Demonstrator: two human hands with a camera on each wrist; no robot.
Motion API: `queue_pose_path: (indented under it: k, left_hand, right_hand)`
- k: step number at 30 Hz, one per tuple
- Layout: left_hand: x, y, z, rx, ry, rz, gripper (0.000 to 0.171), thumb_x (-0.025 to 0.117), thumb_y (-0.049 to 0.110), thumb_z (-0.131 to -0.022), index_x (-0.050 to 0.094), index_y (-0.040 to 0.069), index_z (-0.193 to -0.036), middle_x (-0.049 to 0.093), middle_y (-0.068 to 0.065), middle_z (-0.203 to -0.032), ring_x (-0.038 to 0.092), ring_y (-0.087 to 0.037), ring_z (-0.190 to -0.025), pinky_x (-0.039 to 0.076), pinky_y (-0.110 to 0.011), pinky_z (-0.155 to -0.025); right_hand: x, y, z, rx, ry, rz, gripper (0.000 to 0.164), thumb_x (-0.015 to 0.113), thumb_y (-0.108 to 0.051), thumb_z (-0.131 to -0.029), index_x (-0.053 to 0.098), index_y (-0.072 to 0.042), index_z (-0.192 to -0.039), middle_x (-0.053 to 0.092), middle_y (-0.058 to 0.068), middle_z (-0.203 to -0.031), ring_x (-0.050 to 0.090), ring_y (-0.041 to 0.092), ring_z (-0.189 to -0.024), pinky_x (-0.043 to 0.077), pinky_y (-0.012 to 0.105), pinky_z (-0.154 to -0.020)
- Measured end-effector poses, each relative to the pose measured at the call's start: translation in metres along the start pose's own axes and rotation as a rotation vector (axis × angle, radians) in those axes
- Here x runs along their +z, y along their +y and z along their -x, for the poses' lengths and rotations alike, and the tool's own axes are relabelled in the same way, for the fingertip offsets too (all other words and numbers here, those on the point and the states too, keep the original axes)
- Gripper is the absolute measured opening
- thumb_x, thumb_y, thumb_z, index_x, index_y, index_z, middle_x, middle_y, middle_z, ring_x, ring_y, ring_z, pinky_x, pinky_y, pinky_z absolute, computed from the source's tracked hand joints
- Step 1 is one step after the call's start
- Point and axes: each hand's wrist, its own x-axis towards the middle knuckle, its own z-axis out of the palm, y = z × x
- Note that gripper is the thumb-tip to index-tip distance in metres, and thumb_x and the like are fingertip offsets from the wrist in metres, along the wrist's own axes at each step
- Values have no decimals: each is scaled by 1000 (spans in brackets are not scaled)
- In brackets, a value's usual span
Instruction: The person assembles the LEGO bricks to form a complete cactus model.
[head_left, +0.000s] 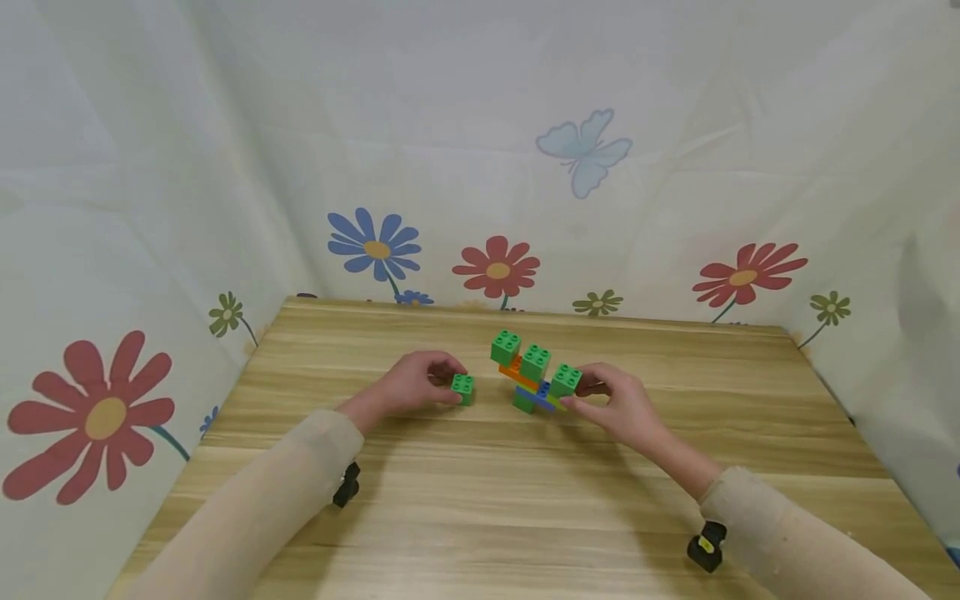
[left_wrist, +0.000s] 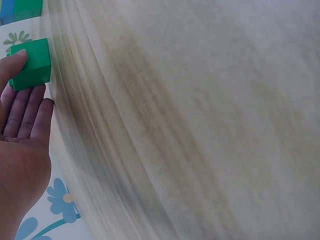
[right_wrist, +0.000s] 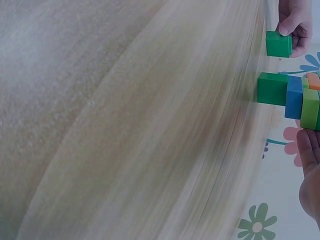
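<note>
My left hand (head_left: 414, 383) pinches a loose green toy brick (head_left: 462, 388) between thumb and fingers; the left wrist view shows the thumb on the face of the green brick (left_wrist: 33, 64). To its right stands a stepped brick structure (head_left: 535, 362). Its lowest part is a green brick (right_wrist: 272, 88), with a blue brick (right_wrist: 294, 97) and a light green brick (right_wrist: 310, 108) above, then an orange piece (head_left: 517, 375). Three green bricks top it. My right hand (head_left: 618, 404) holds the structure's right end, at the rightmost green top brick (head_left: 566, 381), fingers partly hidden behind it.
The wooden table (head_left: 480, 508) spreads around both hands. At its far edge hangs a pale cloth (head_left: 450, 150) printed with flowers and a butterfly. Black wrist devices sit under the left sleeve (head_left: 262, 492) and the right sleeve (head_left: 780, 533).
</note>
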Motion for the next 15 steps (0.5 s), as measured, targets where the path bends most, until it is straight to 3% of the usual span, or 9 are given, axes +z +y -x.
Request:
queue_pose_path:
  k: [7,15]
  left_hand:
    - [-2,2,2,-4,12,-11,32,89,17,-89,76,17,-118,74,2,-114,67,-20,-110,57,-41,-104]
    - [-17,17,10,62,26,-34,33,89,19,-89,76,16,-119,74,1,-113,69,-19,-110,57,-42,-106]
  right_hand:
    - [0,1,0,-3,4,0,38,89,-13,-90,72,-3,-122,75,8,-106,75,26,-98,61,55,-93]
    - [0,0,0,-7,9,3,40,89,-12,-89,72,-2,-124,75,8,-105,75,27,-97,62,53,-92]
